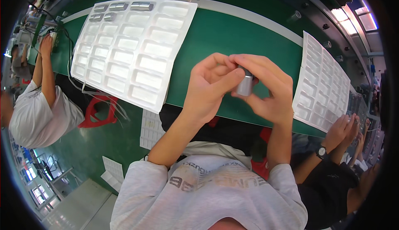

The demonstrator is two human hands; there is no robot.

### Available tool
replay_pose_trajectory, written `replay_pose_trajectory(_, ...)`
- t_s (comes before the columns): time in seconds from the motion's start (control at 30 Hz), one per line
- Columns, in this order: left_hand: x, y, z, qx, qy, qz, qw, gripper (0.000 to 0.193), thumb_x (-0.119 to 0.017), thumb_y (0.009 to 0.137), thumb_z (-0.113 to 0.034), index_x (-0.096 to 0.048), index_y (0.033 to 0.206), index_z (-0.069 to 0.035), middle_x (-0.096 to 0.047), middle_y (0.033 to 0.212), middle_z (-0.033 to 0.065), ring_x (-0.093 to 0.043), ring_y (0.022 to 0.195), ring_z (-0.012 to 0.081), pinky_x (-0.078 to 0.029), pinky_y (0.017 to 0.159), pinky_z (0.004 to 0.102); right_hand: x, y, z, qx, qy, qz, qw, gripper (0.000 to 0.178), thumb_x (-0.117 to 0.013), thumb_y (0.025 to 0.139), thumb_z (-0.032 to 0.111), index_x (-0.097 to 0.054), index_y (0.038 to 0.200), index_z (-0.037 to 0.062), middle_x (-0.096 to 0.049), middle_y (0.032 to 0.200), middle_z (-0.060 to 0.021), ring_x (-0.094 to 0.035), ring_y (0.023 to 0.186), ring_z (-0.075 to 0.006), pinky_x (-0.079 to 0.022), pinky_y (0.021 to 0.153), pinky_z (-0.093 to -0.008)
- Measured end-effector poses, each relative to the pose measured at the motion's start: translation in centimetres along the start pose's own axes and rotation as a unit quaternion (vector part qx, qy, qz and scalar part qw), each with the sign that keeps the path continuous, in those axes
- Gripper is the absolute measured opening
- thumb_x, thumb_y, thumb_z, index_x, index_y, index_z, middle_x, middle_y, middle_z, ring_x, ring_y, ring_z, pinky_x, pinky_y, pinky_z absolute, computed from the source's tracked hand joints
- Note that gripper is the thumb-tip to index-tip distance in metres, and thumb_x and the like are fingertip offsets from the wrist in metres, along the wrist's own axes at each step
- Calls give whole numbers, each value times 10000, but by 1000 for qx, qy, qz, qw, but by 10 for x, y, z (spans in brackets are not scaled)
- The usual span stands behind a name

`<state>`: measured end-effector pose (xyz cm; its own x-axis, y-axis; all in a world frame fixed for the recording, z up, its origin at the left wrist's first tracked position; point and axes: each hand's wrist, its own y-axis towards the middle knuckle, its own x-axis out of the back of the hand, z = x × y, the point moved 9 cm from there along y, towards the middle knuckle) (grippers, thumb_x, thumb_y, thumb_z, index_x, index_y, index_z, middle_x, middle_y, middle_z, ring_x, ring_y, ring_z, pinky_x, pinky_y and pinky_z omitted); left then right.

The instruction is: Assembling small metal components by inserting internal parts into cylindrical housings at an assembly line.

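Both my hands meet over the green belt (pixel 232 34) and hold one small silver metal cylinder (pixel 245 85) upright between them. My left hand (pixel 208 86) pinches it from the left with thumb and fingers. My right hand (pixel 268 88) wraps over its top and right side, hiding part of it. A white moulded tray (pixel 133 51) with many empty pockets lies to the left of my hands; several silver cylinders (pixel 118 7) fill pockets along its far edge.
A second white pocket tray (pixel 322 84) lies at the right. A co-worker's hands with a wristwatch (pixel 321 151) are at its near edge. Another person in a white shirt (pixel 37 113) sits at the left. Red stool frame (pixel 97 113) stands below.
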<state>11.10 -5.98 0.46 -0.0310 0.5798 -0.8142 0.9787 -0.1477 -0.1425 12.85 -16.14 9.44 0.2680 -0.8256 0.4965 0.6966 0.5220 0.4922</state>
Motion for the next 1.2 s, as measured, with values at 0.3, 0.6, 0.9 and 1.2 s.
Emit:
replay_pose_trajectory(0.3,-9,-2,-17,-56,140,20,988,140,-646,902,2,-516,956,11,-693,926,161,-699,820,206,-551,728,274,12,3,-19,-68,182,31,980,214,-692,846,50,-714,1049,-12,-694,1031,-181,-675,888,-225,-568,659,-268)
replay_pose_trajectory(0.6,-5,-4,-20,-65,162,7,985,166,-668,890,0,-524,973,13,-691,942,128,-658,844,122,-524,708,231,11,5,-10,-17,79,-8,997,299,-765,712,-12,-729,1008,8,-715,999,-137,-687,878,-233,-549,748,-294)
replay_pose_trajectory(0.9,-18,-6,-22,-38,218,32,975,164,-663,872,41,-547,986,24,-688,1008,153,-667,915,145,-545,751,249,29,4,-28,-78,206,-18,975,280,-799,714,9,-736,986,-9,-699,1022,-193,-675,929,-257,-548,806,-322)
replay_pose_trajectory(1.2,-13,-5,-25,-57,202,17,978,189,-672,858,58,-498,904,-1,-689,1034,192,-672,911,157,-556,740,255,29,3,-22,-62,189,-15,980,260,-810,693,-13,-744,944,-5,-700,1038,-206,-685,922,-257,-558,793,-316)
